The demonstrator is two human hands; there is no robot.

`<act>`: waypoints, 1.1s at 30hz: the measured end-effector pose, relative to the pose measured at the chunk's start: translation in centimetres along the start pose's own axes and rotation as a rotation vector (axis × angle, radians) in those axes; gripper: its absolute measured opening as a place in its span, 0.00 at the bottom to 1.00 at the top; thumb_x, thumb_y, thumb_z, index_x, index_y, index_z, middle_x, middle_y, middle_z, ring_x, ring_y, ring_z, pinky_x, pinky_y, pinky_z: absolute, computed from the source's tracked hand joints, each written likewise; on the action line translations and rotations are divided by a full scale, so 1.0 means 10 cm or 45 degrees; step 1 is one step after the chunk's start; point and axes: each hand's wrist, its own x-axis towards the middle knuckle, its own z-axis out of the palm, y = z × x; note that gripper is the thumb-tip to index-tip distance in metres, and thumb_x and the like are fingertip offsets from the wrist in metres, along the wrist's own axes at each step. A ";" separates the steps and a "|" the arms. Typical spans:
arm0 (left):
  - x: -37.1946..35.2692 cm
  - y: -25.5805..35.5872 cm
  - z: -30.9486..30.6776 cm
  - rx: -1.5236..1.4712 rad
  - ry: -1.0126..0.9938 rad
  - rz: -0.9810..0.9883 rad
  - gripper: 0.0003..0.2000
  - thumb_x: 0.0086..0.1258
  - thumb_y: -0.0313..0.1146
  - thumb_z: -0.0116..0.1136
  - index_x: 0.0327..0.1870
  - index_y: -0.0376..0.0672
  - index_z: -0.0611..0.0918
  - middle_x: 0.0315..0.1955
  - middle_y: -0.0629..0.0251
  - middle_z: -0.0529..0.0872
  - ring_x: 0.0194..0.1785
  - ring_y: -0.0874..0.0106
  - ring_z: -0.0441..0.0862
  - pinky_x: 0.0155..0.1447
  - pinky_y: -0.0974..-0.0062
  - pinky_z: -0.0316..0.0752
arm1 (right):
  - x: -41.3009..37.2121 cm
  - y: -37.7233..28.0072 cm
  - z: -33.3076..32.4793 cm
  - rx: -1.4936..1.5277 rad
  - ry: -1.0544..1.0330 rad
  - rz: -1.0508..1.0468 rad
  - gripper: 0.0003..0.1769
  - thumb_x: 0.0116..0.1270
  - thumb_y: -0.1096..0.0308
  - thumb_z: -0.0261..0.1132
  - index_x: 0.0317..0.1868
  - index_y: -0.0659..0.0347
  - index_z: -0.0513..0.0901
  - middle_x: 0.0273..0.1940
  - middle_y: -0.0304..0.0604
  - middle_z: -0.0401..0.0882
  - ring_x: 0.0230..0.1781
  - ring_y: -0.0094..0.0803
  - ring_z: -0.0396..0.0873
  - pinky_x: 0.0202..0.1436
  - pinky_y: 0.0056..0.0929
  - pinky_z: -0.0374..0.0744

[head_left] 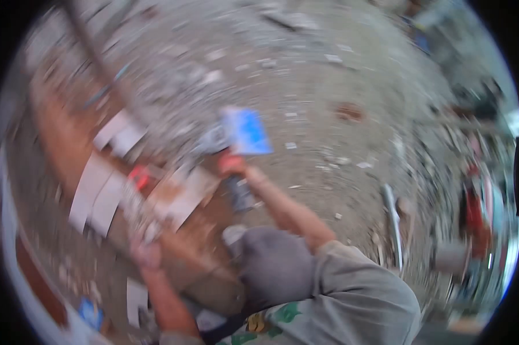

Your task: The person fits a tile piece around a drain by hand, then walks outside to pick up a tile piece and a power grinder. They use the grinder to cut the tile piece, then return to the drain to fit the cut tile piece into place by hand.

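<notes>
Motion blur smears most of the view. My right hand (232,165) reaches forward, its fingers closed around the lower edge of a flat blue-and-white piece (249,132), whose kind I cannot make out. My left hand (146,253) is lower and to the left, against a blurred whitish, wrinkled thing (138,213); its fingers are too smeared to read. Just beyond that lies a bright red spot (138,177). White flat pieces (98,192) lie left of my left hand, and a pale stained sheet (182,195) lies between the two hands.
A reddish-brown board (61,138) lies under the flat pieces at left. Rubble covers the floor (305,75). A pale pipe-like bar (393,224) lies at right, near a bucket-like container (452,257). A dark pole (92,52) slants down at upper left.
</notes>
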 end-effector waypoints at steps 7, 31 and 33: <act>-0.13 -0.03 0.15 -0.178 0.081 -0.009 0.31 0.58 0.26 0.52 0.67 0.33 0.65 0.57 0.47 0.78 0.61 0.53 0.77 0.69 0.56 0.71 | 0.62 0.28 0.45 0.015 -0.117 0.117 0.19 0.57 0.55 0.70 0.37 0.63 0.82 0.30 0.46 0.84 0.26 0.37 0.84 0.33 0.35 0.84; 0.10 -0.06 0.29 -0.136 0.155 -0.135 0.28 0.80 0.52 0.34 0.62 0.36 0.72 0.47 0.47 0.84 0.46 0.59 0.85 0.51 0.60 0.82 | 1.30 -0.02 0.84 -0.917 0.038 0.072 0.32 0.59 0.39 0.67 0.43 0.64 0.84 0.33 0.42 0.84 0.28 0.32 0.80 0.36 0.31 0.78; 0.11 -0.10 0.29 -0.161 0.178 -0.174 0.27 0.80 0.52 0.36 0.62 0.35 0.72 0.50 0.45 0.83 0.47 0.59 0.85 0.52 0.57 0.82 | 1.38 0.05 0.75 -1.224 0.185 -0.048 0.42 0.57 0.34 0.66 0.50 0.71 0.83 0.38 0.46 0.84 0.32 0.34 0.80 0.38 0.32 0.76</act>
